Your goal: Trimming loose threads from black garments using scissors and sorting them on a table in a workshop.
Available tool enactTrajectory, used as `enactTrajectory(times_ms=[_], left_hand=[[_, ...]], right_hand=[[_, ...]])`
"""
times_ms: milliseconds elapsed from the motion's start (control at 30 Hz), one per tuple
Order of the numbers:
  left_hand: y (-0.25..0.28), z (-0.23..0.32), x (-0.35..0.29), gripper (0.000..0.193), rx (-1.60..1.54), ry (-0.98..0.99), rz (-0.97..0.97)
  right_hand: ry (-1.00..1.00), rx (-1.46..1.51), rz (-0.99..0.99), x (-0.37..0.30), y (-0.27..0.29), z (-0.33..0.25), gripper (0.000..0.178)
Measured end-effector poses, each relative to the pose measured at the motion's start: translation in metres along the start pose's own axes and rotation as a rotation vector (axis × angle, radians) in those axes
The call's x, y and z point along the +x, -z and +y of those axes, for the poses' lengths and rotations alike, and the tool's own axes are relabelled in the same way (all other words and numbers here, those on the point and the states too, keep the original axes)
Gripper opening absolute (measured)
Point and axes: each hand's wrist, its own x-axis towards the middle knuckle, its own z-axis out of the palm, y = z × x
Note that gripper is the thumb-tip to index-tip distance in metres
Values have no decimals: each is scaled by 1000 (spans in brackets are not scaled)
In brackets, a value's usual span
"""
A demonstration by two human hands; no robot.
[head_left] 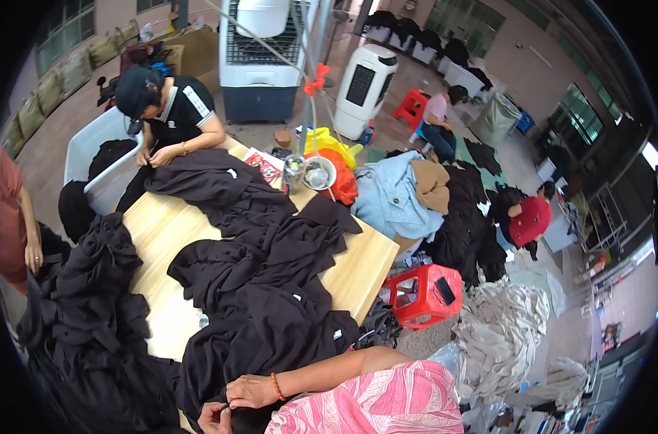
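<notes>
At the bottom of the view, my right hand (251, 391), wearing an orange bead bracelet, is closed in a pinch on a dark garment (264, 333). Just below and to its left, my left hand (214, 419) pinches the same cloth, its fingers almost touching those of the right. The exact spot between the fingertips is small and partly hidden. The garment spreads from my hands onto a light wooden table (162, 318). More dark garments (220, 181) lie farther up the table, some with small white labels. A large dark heap (90, 325) sits to the left.
Across the table a person in a black cap (173, 108) handles dark cloth beside a white tub (83, 155). Another person (10, 217) stands at the left edge. A red stool (426, 293) with a phone, a pale cloth pile (499, 333) and a blue coat (390, 192) are on the right.
</notes>
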Motion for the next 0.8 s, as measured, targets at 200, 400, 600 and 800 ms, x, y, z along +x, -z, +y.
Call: enactTrajectory(times_ms=[200,400,600,800], left_hand=[[-23,43,16,10,670,-489,90],[-34,38,17,4,680,-628,209],[-41,3,8,9,481,-268,331],[-29,5,19,14,392,-254,146]], right_hand=[[-174,-17,169,-1,-11,-4,21],[-201,18,348,-1,-18,-7,18],[-62,-217,358,1,-16,-3,17],[80,-330,233,-2,-4,5,13]])
